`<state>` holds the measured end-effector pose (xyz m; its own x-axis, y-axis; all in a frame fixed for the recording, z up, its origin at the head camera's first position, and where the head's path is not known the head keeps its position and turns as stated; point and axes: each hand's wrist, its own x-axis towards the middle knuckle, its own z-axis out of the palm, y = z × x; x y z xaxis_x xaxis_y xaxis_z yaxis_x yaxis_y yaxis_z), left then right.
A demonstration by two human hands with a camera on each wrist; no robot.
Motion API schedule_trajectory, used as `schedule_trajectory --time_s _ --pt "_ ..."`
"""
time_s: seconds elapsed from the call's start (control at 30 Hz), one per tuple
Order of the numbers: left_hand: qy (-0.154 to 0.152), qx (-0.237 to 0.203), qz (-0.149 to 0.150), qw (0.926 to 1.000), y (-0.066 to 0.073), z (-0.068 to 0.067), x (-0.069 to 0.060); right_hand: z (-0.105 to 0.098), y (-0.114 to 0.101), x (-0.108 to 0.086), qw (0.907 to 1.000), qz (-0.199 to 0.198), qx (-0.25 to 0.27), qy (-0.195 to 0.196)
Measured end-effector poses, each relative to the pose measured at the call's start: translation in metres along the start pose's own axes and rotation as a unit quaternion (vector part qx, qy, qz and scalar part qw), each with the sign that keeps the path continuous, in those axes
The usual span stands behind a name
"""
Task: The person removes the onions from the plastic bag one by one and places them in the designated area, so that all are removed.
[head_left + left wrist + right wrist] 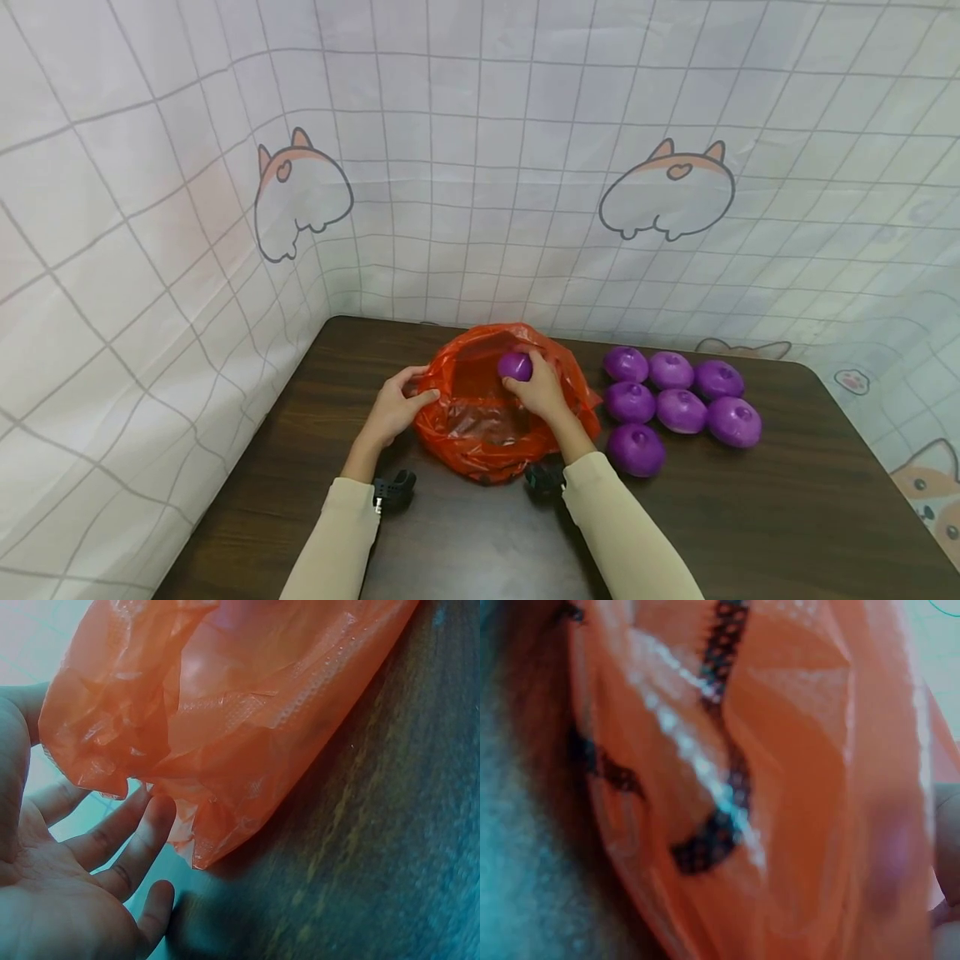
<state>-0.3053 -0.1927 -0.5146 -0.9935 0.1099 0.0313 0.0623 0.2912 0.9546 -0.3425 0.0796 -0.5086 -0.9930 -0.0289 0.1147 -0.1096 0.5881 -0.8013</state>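
A red-orange plastic bag [487, 454] lies on the table with its mouth spread wide. At its left rim is my left hand [395, 410], with the thumb over the edge and the fingers outside; the left wrist view shows the bag's film [225, 750] between them. My right hand [542, 390] reaches into the mouth and holds a glossy purple onion-shaped ball [514, 367] above the bag's inside. In the right wrist view, bag film with dark printing [731, 765] covers most of the picture, with only part of the hand [946, 847] at the right edge.
Several more purple onion-shaped balls [681, 411] stand grouped on the dark wooden table [795, 508], right of the bag. A white grid-patterned cloth [480, 167] with cartoon animals hangs behind and to the left. Each wrist carries a black strap device [395, 490].
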Motion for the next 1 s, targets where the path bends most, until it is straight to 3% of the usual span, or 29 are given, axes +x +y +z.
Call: schedule_trajectory --time_s 0.37,0.73,1.0 --pt "0.001 0.006 0.001 1.0 0.003 -0.001 -0.001 -0.006 -0.006 -0.016 0.9979 -0.04 -0.011 -0.05" --pt "0.002 0.011 0.005 0.9999 0.002 0.0 -0.001 -0.011 -0.013 -0.031 0.9968 -0.061 -0.007 -0.052" --pt "0.003 0.01 0.005 0.9999 0.002 0.0 -0.001 -0.02 -0.017 -0.04 0.9938 -0.099 0.004 -0.05"
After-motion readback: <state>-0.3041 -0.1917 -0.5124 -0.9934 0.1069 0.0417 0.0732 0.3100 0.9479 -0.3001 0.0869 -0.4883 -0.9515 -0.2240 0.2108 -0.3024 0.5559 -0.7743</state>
